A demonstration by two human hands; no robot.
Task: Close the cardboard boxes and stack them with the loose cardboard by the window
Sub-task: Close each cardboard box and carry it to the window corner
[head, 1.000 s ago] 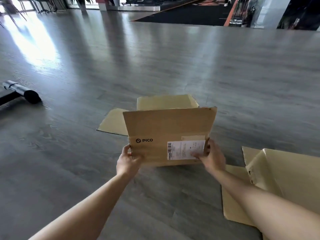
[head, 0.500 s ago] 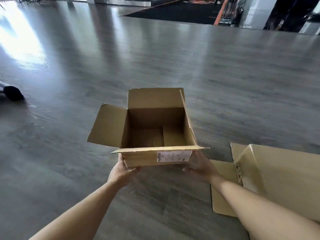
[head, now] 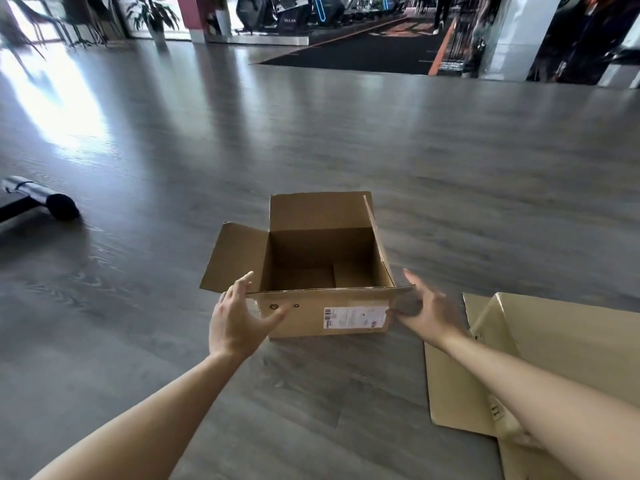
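Lying at the far left of the grey floor (head: 346,150) is a dark roller (head: 52,202), well apart from the open box (head: 322,271), which is sitting upright mid-floor with its flaps up. I am hovering my left hand (head: 239,317), fingers spread and gripping nothing, at its near left corner. My right hand (head: 422,311), blurred, open and empty, is reaching at its right corner, beside a second box (head: 554,341).

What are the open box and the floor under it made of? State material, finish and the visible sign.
Open box: brown cardboard, matte; thin raw-edged flaps that fold at creases, and a white printed label on the near wall.
Floor: grey wood-look planks, probably laminate or vinyl; grain lines and plank seams show, and a semi-gloss sheen reflects window light.
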